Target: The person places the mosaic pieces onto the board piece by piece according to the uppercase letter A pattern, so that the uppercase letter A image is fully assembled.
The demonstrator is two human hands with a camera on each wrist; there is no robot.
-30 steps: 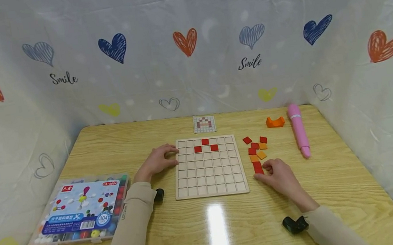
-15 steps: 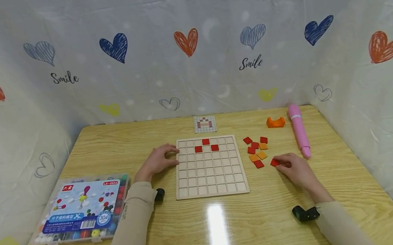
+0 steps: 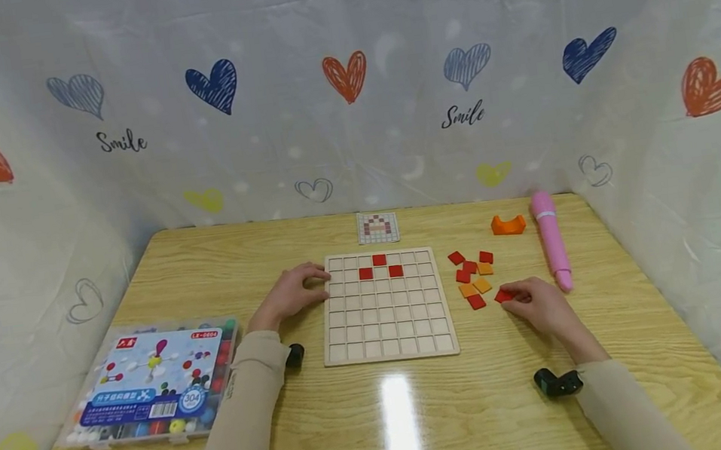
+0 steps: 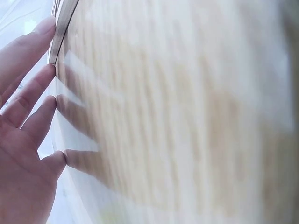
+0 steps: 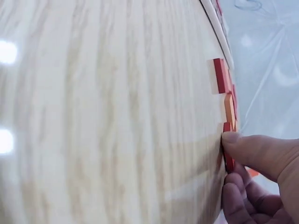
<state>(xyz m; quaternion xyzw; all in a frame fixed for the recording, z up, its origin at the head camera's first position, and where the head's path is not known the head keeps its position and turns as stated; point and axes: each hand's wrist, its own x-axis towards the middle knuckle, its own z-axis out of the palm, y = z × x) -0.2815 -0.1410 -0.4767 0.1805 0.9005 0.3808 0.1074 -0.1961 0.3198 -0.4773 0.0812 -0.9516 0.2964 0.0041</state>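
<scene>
My left hand [image 3: 293, 292] rests its fingertips against the left edge of a wooden grid board [image 3: 378, 306]. In the left wrist view the fingers are spread and nearly straight, touching the board's edge and the table. Three red tiles lie in the board's upper cells, among them a top red tile [image 3: 379, 260]. To the right of the board, my right hand [image 3: 542, 307] pinches a red square tile [image 5: 228, 151] between thumb and fingers, at the table surface. Beside it lies a loose group of red tiles [image 3: 476, 302] and orange tiles [image 3: 482, 286].
A printed pattern card [image 3: 378, 228] lies behind the board. An orange holder [image 3: 508, 224] and a pink pen-shaped object [image 3: 551, 242] are at the back right. A clear case of molecular model parts [image 3: 149, 382] stands at the left. A patterned curtain surrounds the table.
My right hand has moved right, away from the tile group, taking one red tile from its near end. Since half a second ago it has barely moved. The left hand stays at the board.
</scene>
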